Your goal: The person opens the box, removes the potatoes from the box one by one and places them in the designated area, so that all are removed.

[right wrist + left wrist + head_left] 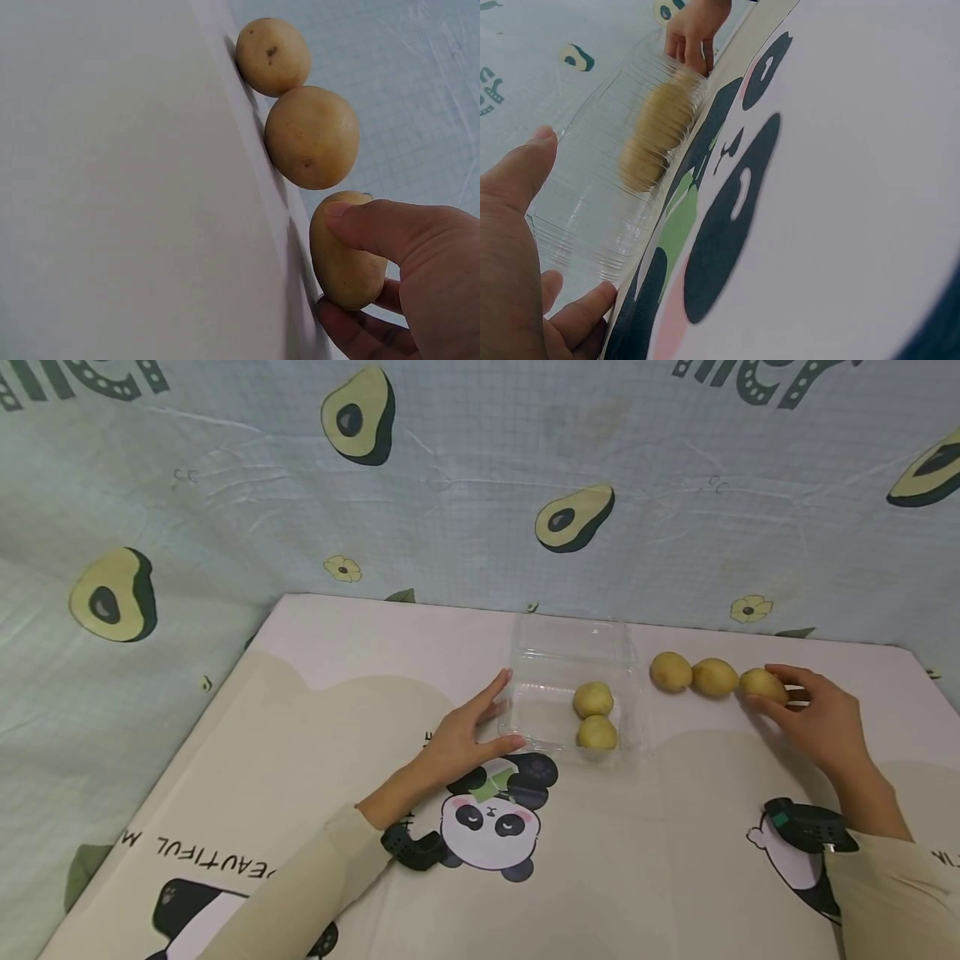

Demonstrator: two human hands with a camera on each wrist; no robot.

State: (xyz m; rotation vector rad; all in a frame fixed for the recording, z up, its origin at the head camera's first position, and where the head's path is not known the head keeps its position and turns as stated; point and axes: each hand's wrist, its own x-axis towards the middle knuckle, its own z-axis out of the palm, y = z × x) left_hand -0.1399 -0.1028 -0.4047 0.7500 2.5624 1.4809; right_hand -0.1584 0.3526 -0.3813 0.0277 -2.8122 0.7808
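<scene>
A clear plastic clamshell box [546,714] sits on the table with its lid [573,637] folded back. Two potatoes [593,700] lie inside, at the right side of its base. My left hand [463,739] touches the box's left side with fingers spread; the left wrist view shows thumb and fingertips at the plastic wall. To the right of the box, my right hand [821,714] pinches a potato [346,251] between thumb and fingers. Left of it lie two more potatoes, a middle one [312,138] and a farther one [273,57], touching or nearly so.
A pale tablecloth [712,860] with panda prints covers the table. Behind it hangs a light curtain [465,477] with avocado prints, meeting the table's back edge. Dark wrist cameras, one left [414,847] and one right [808,825], are strapped to my wrists.
</scene>
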